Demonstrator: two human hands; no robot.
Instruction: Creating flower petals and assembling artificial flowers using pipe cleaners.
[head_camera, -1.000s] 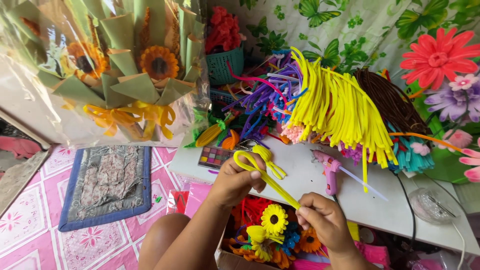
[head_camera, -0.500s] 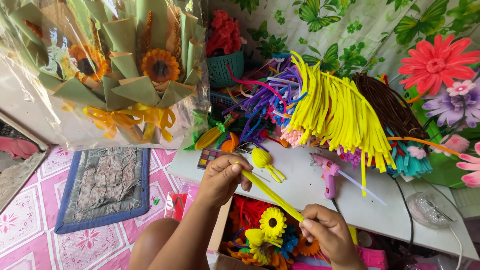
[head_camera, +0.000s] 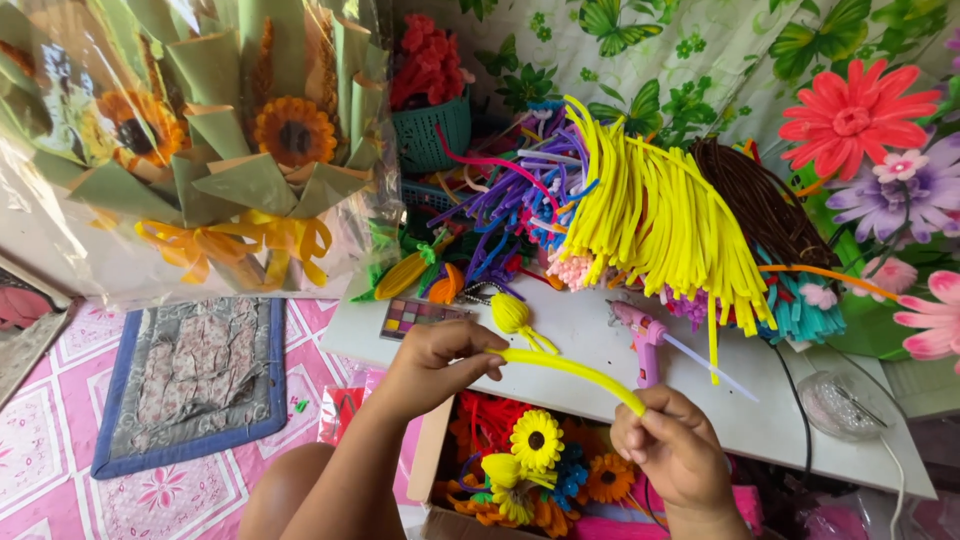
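My left hand (head_camera: 432, 362) pinches one end of a yellow pipe cleaner (head_camera: 570, 368), and my right hand (head_camera: 672, 446) pinches its other end lower right, so it arches between them over the white table (head_camera: 760, 420). A small yellow bud shape (head_camera: 513, 315) made of the same material lies on the table just above my left hand. Below my hands an open cardboard box (head_camera: 428, 470) holds finished pipe-cleaner flowers, one a yellow sunflower (head_camera: 537, 441).
A big pile of yellow pipe cleaners (head_camera: 660, 215) and purple ones (head_camera: 505, 205) lies at the back. A pink glue gun (head_camera: 645, 335) rests on the table. A wrapped sunflower bouquet (head_camera: 230, 150) stands at left, above a patterned mat (head_camera: 195, 375).
My left hand has left the yellow bud on the table and slid down along the pipe cleaner. The strand now bends in an arch between both hands.
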